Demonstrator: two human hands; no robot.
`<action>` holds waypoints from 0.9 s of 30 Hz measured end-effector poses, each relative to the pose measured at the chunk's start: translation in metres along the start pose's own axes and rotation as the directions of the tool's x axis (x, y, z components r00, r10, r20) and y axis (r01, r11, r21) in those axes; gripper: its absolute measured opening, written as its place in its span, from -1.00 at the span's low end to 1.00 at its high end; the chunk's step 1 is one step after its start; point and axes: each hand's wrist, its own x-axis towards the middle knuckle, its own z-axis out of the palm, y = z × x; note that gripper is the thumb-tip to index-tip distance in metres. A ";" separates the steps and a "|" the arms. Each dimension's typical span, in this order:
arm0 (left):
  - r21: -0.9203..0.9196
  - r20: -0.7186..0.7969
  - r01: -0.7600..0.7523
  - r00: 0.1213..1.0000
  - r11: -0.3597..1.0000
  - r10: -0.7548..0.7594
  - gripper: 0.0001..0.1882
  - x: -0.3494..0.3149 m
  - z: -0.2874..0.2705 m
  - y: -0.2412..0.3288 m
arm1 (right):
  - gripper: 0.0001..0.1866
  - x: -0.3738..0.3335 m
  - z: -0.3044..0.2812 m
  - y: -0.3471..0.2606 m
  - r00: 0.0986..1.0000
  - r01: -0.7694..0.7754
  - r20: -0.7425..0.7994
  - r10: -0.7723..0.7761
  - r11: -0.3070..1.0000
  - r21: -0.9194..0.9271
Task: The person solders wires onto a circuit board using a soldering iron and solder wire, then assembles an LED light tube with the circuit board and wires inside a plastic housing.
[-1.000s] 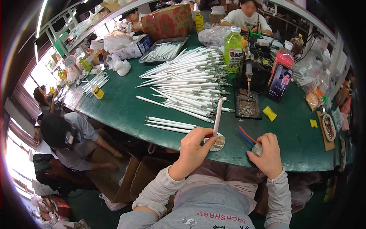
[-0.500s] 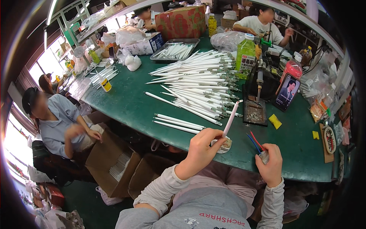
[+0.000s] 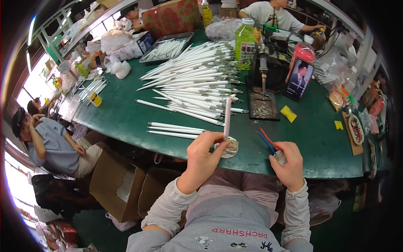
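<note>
My left hand (image 3: pixel 206 155) pinches the lower end of a slim white tube (image 3: pixel 227 119), which stands nearly upright with a small bare tip at its top. Just behind those fingers, a small round dish (image 3: pixel 231 152) sits at the table's near edge. In my right hand (image 3: pixel 289 164) is a small greyish piece (image 3: pixel 280 157), partly hidden by the fingers, with a blue and a red wire (image 3: pixel 268 138) sticking up and to the left. Several white pen-like tubes (image 3: pixel 174 130) lie to the left of my left hand. Beyond is a large heap of similar tubes (image 3: pixel 197 75) with metallic ends.
A soldering iron (image 3: pixel 263 67) stands in its holder (image 3: pixel 264 107) beyond my hands. Right of it are a yellow sponge (image 3: pixel 288 114), a propped phone (image 3: pixel 299 80) and a pink bottle (image 3: pixel 303 53). A green bottle (image 3: pixel 245 44) is behind. Cardboard boxes (image 3: pixel 113 189) stand below left.
The view has shifted, so the table's things appear further left and higher. The tube in my left hand is more upright. Both hands keep their grips. The seated person at left has raised a hand.
</note>
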 end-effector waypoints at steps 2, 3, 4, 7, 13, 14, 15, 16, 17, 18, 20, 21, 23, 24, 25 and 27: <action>-0.008 0.000 -0.006 1.000 1.000 0.006 -0.83 0.000 0.001 -0.002 | -0.59 0.000 0.000 -0.001 1.000 0.015 -0.013 -0.015 1.000 -0.006; -0.006 -0.010 -0.006 1.000 1.000 0.006 -0.83 -0.001 0.001 -0.002 | -0.56 -0.002 0.000 -0.002 0.999 0.039 -0.018 -0.039 0.999 -0.004; -0.005 -0.009 -0.008 1.000 1.000 0.008 -0.83 -0.002 0.001 -0.001 | -0.56 -0.003 -0.001 -0.003 0.999 0.035 -0.018 -0.035 0.999 -0.008; -0.013 -0.001 -0.003 1.000 1.000 0.003 -0.83 -0.003 0.001 0.000 | -0.52 -0.008 -0.001 -0.007 0.998 0.054 -0.021 -0.054 0.999 0.003; -0.001 -0.129 0.008 0.992 1.000 -0.008 -0.85 -0.009 -0.001 -0.001 | -0.49 -0.020 0.006 -0.047 1.000 -0.004 0.006 0.003 0.980 0.199; -0.217 -0.191 0.093 0.972 0.972 -0.135 -0.87 -0.014 -0.004 0.001 | -0.48 -0.023 0.008 -0.054 1.000 0.012 0.002 -0.013 0.980 0.197; -0.383 -0.223 0.122 0.950 0.916 -0.219 -0.86 -0.017 -0.010 0.006 | -0.48 -0.024 0.008 -0.061 1.000 0.011 -0.003 -0.011 0.980 0.198; -0.506 -0.213 0.141 0.936 0.851 -0.281 -0.83 -0.019 -0.017 0.009 | -0.47 -0.026 0.008 -0.066 0.999 0.043 0.007 -0.045 0.978 0.205; -0.619 -0.194 0.155 0.920 0.770 -0.341 -0.81 -0.020 -0.025 0.014 | -0.46 -0.027 0.010 -0.069 0.997 0.074 0.016 -0.079 0.974 0.212; -0.693 -0.166 0.150 0.919 0.705 -0.359 -0.79 -0.019 -0.031 0.023 | -0.45 -0.029 0.013 -0.071 0.993 0.119 0.001 -0.122 0.970 0.213; -0.693 -0.167 0.130 0.928 0.709 -0.333 -0.80 -0.024 -0.036 0.030 | -0.45 -0.031 0.015 -0.079 0.989 0.146 -0.010 -0.147 0.965 0.216; -0.693 -0.168 0.109 0.937 0.713 -0.306 -0.81 -0.026 -0.038 0.033 | -0.44 -0.032 0.017 -0.082 0.985 0.173 -0.023 -0.172 0.961 0.218; -0.705 -0.170 0.090 0.942 0.704 -0.291 -0.83 -0.028 -0.038 0.037 | -0.44 -0.031 0.019 -0.087 0.983 0.184 -0.028 -0.182 0.960 0.212; -0.705 -0.176 0.086 0.941 0.704 -0.290 -0.83 -0.030 -0.038 0.038 | -0.43 -0.031 0.021 -0.089 0.981 0.194 -0.041 -0.189 0.957 0.214; -0.705 -0.181 0.082 0.940 0.705 -0.290 -0.83 -0.031 -0.038 0.038 | -0.43 -0.030 0.022 -0.090 0.979 0.203 -0.054 -0.196 0.955 0.215; -0.709 -0.198 0.067 0.936 0.702 -0.290 -0.79 -0.031 -0.036 0.038 | -0.43 -0.030 0.024 -0.091 0.978 0.206 -0.059 -0.198 0.954 0.219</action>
